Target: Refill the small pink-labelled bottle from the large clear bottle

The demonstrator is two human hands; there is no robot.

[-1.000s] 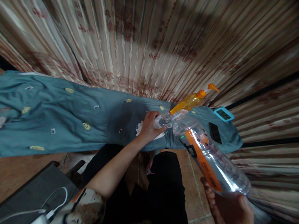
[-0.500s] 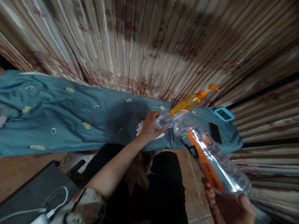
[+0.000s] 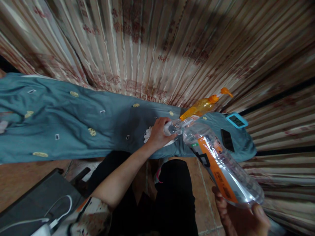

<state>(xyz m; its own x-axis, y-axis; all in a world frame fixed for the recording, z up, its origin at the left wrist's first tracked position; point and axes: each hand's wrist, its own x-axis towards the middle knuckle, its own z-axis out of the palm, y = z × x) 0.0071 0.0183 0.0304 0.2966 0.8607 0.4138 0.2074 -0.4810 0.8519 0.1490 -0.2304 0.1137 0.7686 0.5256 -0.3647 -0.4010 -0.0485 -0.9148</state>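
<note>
My right hand [image 3: 242, 218] grips the base of a large clear plastic bottle [image 3: 221, 164] with an orange label. The bottle is tilted so its neck points at a small clear container [image 3: 173, 127]. My left hand [image 3: 157, 132] is closed around that small container on the blue-green cloth-covered surface [image 3: 73, 124]. The two openings almost touch. Something white [image 3: 147, 133] lies under my left hand. An orange pump bottle [image 3: 201, 106] stands just behind the small container.
A dark phone [image 3: 226, 140] and a blue-framed small device [image 3: 236, 120] lie on the cloth at the right. Striped curtains [image 3: 157, 49] hang behind. A dark case with a white cable [image 3: 49, 209] sits on the floor at lower left.
The large bottle has shifted very slightly; both hands stay almost still.
</note>
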